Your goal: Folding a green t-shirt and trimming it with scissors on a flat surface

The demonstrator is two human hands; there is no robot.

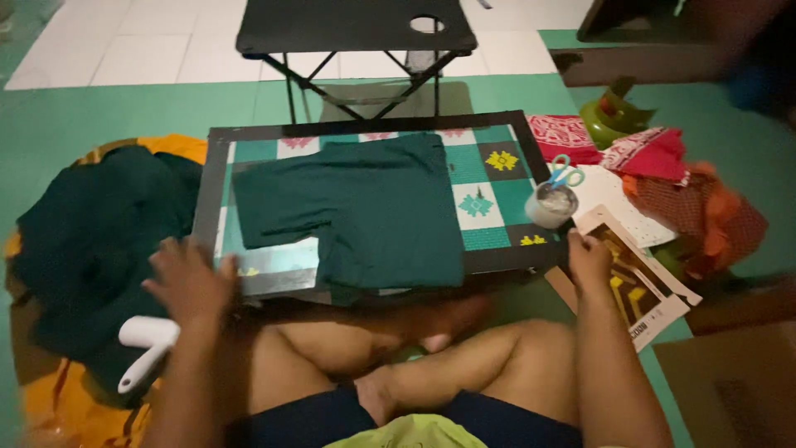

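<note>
I sit cross-legged on the floor in front of a low table [217,145] topped with a green patterned cloth. A dark green garment [373,207] lies spread flat on it. My left hand [189,280] hovers blurred at the table's near left corner, fingers spread, holding nothing. My right hand [587,259] rests at the table's near right corner, touching a printed cardboard sheet [637,286]; whether it grips the sheet is unclear.
A white cup [551,205] with blue-handled scissors [566,173] stands on the table's right edge. A pile of dark green cloth [83,241] and a white lint roller [148,347] lie left. Red fabrics [655,153] lie right. A black folding table [352,29] stands behind.
</note>
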